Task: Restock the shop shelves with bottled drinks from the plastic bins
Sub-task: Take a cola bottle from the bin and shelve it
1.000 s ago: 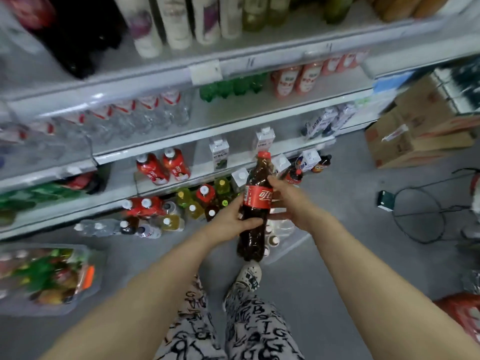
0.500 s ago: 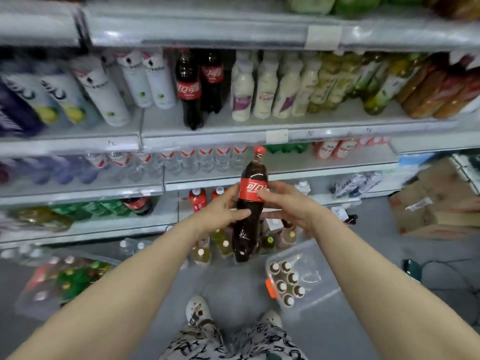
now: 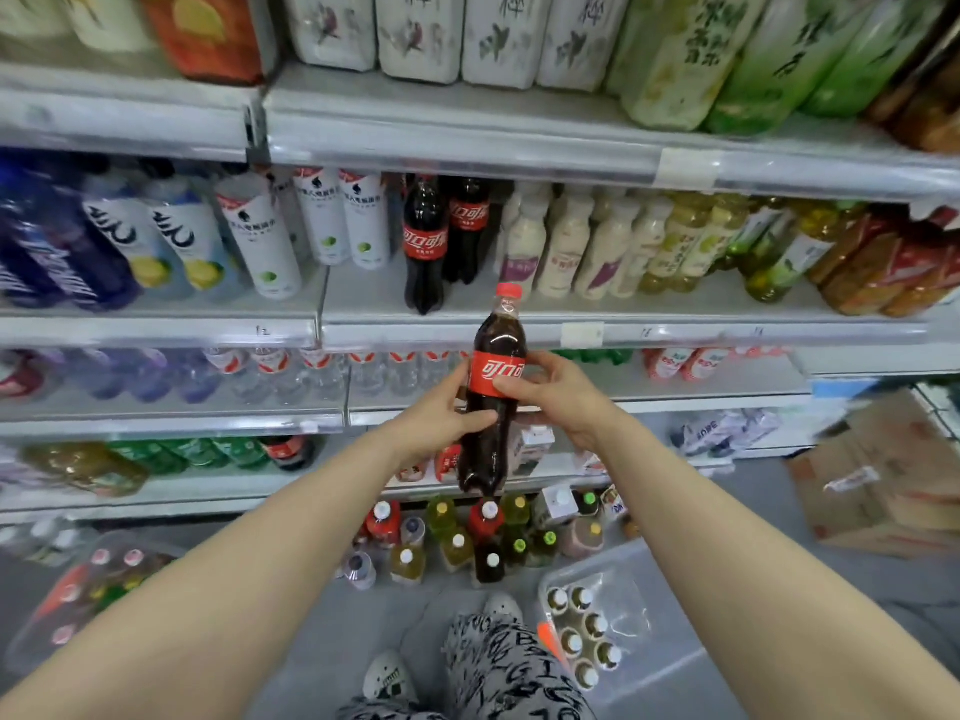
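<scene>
I hold a dark cola bottle (image 3: 493, 407) with a red cap and red label upright in front of the shelves. My left hand (image 3: 434, 420) grips its lower body from the left. My right hand (image 3: 558, 389) grips the label from the right. Its cap is just below the front lip of the shelf (image 3: 675, 332) where two matching cola bottles (image 3: 426, 246) stand. A clear plastic bin (image 3: 639, 662) with several capped bottles sits on the floor at lower right. Another clear bin (image 3: 47, 621) with bottles lies at lower left.
Shelves above and below are packed with water, tea and milk drinks. Several loose bottles (image 3: 467, 543) stand on the floor by my feet (image 3: 389, 678). Cardboard boxes (image 3: 883, 475) are stacked at the right on the grey floor.
Both hands have lifted the cola bottle from floor-bin height up to the level of the shelf holding cola, and my view has tilted upward to the higher shelves.
</scene>
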Motion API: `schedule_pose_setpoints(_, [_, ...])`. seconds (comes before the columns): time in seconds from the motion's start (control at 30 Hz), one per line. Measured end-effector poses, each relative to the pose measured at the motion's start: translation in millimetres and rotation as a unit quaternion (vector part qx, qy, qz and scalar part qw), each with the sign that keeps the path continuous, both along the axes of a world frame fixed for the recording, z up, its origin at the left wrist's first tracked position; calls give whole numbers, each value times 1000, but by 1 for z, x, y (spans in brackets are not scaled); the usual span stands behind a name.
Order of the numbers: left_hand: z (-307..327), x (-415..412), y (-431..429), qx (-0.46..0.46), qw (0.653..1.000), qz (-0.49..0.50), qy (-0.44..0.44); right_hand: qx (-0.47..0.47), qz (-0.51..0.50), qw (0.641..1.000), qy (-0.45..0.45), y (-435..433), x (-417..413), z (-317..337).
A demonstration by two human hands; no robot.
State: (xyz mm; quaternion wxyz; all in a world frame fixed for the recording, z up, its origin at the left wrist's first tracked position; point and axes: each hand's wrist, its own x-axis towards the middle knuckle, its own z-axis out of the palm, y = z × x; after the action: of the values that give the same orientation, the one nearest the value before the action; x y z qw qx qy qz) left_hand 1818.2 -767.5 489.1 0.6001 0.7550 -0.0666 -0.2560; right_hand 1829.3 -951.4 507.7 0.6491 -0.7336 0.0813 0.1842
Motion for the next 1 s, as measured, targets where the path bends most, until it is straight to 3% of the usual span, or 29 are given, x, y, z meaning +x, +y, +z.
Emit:
schedule_pose_setpoints(0.13, [0, 21, -1, 4, 1000, 16, -19, -57, 25, 997, -42, 1, 28, -4])
schedule_pose_setpoints(0.57, [11, 93, -17, -10, 989, 135, -52, -121, 79, 984, -107, 1, 127, 14])
schedule_pose_setpoints(1.0, [20, 135, -23, -11, 987, 139, -74, -134, 5, 972, -192, 15, 178, 33])
